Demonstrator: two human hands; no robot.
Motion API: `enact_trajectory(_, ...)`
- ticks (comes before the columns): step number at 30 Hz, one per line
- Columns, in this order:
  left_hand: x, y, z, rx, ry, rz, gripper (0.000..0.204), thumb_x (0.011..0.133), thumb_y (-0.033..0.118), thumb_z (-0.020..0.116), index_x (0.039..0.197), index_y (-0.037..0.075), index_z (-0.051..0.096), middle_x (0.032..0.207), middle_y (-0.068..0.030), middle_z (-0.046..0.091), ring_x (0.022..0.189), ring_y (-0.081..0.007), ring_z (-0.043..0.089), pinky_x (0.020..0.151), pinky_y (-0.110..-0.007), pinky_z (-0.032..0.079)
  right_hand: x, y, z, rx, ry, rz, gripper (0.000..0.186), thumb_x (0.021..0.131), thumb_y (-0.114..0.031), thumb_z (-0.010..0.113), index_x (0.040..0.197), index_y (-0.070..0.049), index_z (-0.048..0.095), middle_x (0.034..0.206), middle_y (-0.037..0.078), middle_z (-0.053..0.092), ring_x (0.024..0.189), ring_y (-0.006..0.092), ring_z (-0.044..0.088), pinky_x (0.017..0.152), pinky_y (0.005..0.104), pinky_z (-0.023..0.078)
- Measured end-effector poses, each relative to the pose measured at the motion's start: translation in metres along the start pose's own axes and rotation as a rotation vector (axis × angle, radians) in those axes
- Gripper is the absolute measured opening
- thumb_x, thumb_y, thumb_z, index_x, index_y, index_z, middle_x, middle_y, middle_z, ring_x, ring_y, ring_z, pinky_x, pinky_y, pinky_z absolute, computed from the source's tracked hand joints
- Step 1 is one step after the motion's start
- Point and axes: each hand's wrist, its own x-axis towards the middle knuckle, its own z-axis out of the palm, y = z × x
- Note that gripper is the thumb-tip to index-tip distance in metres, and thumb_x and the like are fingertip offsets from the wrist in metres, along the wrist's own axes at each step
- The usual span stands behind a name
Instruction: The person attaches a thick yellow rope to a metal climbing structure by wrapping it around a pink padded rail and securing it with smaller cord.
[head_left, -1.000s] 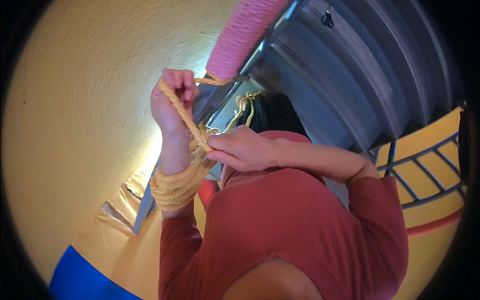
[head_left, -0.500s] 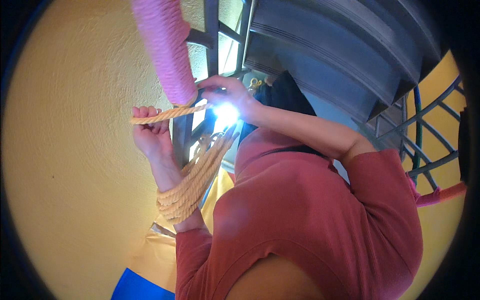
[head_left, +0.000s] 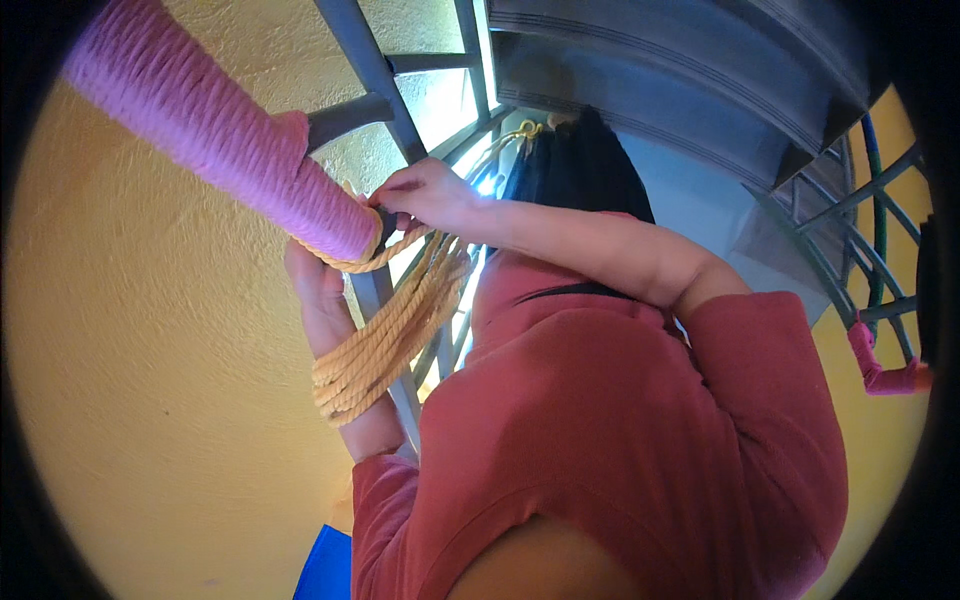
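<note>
A tan rope (head_left: 385, 262) curves under the end of a handrail (head_left: 235, 175) wrapped in pink cord. My left hand (head_left: 315, 272) is curled round this rope beside the rail's underside, its fingertips hidden behind the rail. Several coils of the same rope (head_left: 365, 365) hang around my left forearm and stretch up to the right. At the bare dark tip of the rail, my right hand (head_left: 432, 195) is closed in a pinch on the rope, close against the pink wrapping; the pinched bit itself is mostly covered by the fingers.
Grey metal railing bars (head_left: 370, 70) stand just beyond my hands, along a textured yellow wall (head_left: 160, 330). Dark stair treads (head_left: 640, 80) curve across the top right. Another railing (head_left: 850, 240), partly wrapped in coloured cord, is at the right. Something blue (head_left: 326, 568) shows at the bottom.
The pink-wrapped rail now slants across the upper left as the view has shifted. My left hand has come in close under the rail, and the rope stretched between my hands now bends round its end.
</note>
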Motion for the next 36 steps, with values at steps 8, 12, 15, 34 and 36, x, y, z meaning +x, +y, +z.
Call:
enact_trajectory(8,0.015,-0.009,-0.02,0.107,-0.051,0.067,0.035,0.094,0.025,0.046,0.116,-0.001,0.051,0.107,-0.0145,0.06,0.095,-0.0233,0.059,0.082,-0.037,0.05,0.035,-0.02,-0.001,-0.212,-0.04,0.131,0.017,0.075,-0.016,0.072,0.082,-0.001,0.069,0.063,0.003,0.061,0.053,0.0079,0.055,0.047,0.0218,0.047)
enact_trajectory(12,0.032,-0.034,-0.047,0.715,0.012,0.591,0.027,0.092,0.022,0.051,0.107,0.001,0.058,0.097,-0.0096,0.062,0.087,-0.0178,0.06,0.074,-0.031,0.049,0.026,-0.032,0.011,-0.269,-0.08,0.191,0.014,0.074,-0.013,0.072,0.082,-0.002,0.069,0.066,0.004,0.063,0.056,0.0081,0.057,0.048,0.0218,0.046)
enact_trajectory(15,0.03,-0.023,-0.028,0.636,-0.11,0.573,0.027,0.087,0.02,0.057,0.106,0.001,0.06,0.099,-0.009,0.063,0.088,-0.0168,0.059,0.076,-0.03,0.048,0.029,-0.037,0.004,-0.22,-0.112,0.246,0.011,0.076,-0.01,0.07,0.083,-0.003,0.067,0.069,0.004,0.063,0.058,0.0092,0.058,0.05,0.0218,0.047)
enact_trajectory(34,0.011,-0.026,0.021,0.139,-0.271,0.301,0.047,0.092,0.043,0.055,0.06,0.008,0.055,0.057,0.0022,0.051,0.053,-0.008,0.044,0.049,-0.026,0.037,-0.031,0.003,0.008,-0.357,0.005,-0.202,0.014,0.085,-0.003,0.057,0.098,0.002,0.058,0.094,0.005,0.062,0.088,0.0105,0.057,0.079,0.0249,0.045)
enact_trajectory(36,0.012,-0.026,0.021,0.181,-0.256,0.235,0.048,0.091,0.043,0.055,0.059,0.008,0.054,0.056,0.002,0.051,0.053,-0.0084,0.044,0.049,-0.027,0.037,-0.049,0.011,0.013,-0.565,-0.151,-0.293,0.023,0.082,-0.004,0.06,0.104,0.002,0.055,0.098,0.007,0.061,0.094,0.0127,0.057,0.085,0.0273,0.044)
